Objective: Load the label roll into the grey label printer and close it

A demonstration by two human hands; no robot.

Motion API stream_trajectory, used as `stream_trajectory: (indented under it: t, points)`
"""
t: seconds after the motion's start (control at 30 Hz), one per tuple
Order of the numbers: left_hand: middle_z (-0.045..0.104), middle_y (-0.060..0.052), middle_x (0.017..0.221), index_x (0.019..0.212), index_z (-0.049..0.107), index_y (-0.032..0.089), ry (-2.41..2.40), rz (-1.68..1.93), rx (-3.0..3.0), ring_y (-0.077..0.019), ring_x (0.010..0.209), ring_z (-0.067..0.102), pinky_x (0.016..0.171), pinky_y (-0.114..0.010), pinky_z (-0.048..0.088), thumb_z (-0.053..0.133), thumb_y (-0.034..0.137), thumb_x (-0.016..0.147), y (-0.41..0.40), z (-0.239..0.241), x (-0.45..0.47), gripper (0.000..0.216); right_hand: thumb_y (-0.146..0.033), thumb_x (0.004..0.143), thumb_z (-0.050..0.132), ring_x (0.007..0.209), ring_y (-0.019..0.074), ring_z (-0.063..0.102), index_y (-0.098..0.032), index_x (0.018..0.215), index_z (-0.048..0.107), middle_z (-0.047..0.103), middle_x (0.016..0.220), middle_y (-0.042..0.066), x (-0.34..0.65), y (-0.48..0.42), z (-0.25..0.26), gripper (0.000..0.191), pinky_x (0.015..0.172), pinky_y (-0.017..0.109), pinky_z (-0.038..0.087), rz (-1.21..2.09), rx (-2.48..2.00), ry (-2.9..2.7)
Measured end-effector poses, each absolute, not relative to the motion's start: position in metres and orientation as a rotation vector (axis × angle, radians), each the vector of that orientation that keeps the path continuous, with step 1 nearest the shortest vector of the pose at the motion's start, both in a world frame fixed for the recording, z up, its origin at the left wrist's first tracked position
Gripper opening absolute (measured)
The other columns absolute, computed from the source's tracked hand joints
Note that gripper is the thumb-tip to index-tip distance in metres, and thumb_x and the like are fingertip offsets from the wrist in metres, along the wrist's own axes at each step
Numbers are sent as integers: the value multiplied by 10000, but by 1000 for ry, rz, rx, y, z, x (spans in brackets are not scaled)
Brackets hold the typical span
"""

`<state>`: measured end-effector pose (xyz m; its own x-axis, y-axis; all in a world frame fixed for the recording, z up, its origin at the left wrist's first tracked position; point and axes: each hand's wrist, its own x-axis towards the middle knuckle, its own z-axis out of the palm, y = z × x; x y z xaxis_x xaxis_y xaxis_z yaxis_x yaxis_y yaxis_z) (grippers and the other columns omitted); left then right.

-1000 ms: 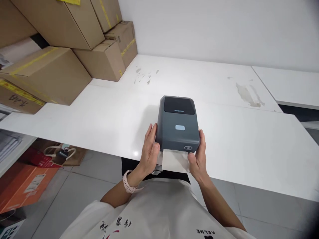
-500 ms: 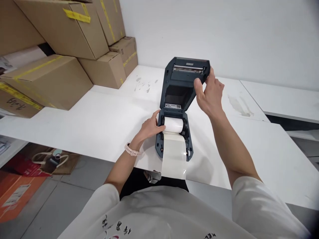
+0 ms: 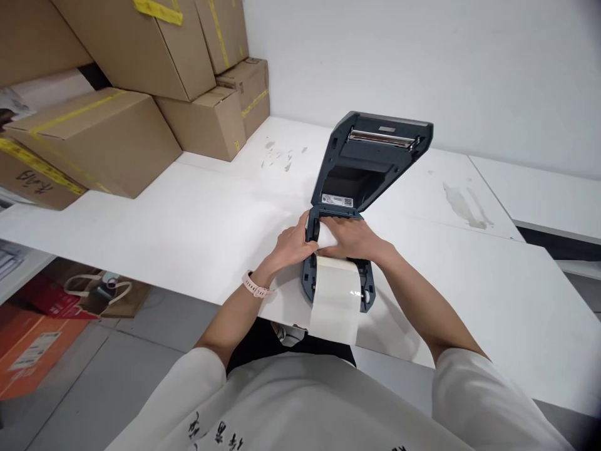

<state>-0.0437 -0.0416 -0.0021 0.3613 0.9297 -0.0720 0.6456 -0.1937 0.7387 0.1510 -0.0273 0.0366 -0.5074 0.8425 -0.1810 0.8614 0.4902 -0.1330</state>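
Note:
A dark label printer [image 3: 307, 285] stands on the white table with its lid [image 3: 375, 160] raised and tilted back. In its bay sits a white label roll [image 3: 326, 237], mostly covered by my right hand [image 3: 351, 238]. That hand lies across the roll from the right, fingers curled over it. My left hand [image 3: 295, 243] grips the printer's left side, its thumb over the rim beside the roll. From the bay a strip of labels [image 3: 335, 300] runs toward me and hangs past the table's front edge.
Taped cardboard boxes [image 3: 98, 138] are stacked at the left back against the wall. Stains [image 3: 464, 203] mark the white table [image 3: 188, 232] to the right of the printer. Below on the left, an orange box [image 3: 37, 351] and a bag [image 3: 98, 291] stand near the floor.
My right hand has let go of the lid and come down onto the label roll. The lid stays up by itself. My left hand remains at the printer's left side.

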Motion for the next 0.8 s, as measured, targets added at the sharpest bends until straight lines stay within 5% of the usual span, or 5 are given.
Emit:
stream_trajectory:
  t: [0.27,0.5,0.67,0.8]
  points:
    - [624,-4,788,1635,251,214,1332,577,1866,-234,714,598,653,-324,420,531,268,776,-42,-1,-45,905,-464,711,845,1248,345,666,-274,1389,578,671,1400,96,208,-58,57,753,1045,486,544,-1136,1609,3049]
    - [556,27,703,1634,283,210,1355,585,1887,-200,632,531,624,-308,378,532,278,771,-40,-6,-44,900,-542,616,897,1275,410,661,-334,1360,546,710,1346,161,284,-85,-12,849,1045,608,553,-1704,2666,2752]
    - [562,23,709,1624,313,195,1385,586,1870,-199,645,532,645,-317,394,533,268,749,-40,-4,-42,905,-493,563,925,1373,374,605,-252,1406,509,615,1483,202,300,-81,-67,970,1162,555,477,-1815,3013,2362]
    - [579,14,732,1638,286,176,1382,585,1855,-202,658,534,655,-324,409,529,270,752,-40,-4,-42,923,-477,540,934,1341,362,626,-223,1378,553,638,1457,193,297,-82,-73,955,1101,507,531,-1587,3029,2373]
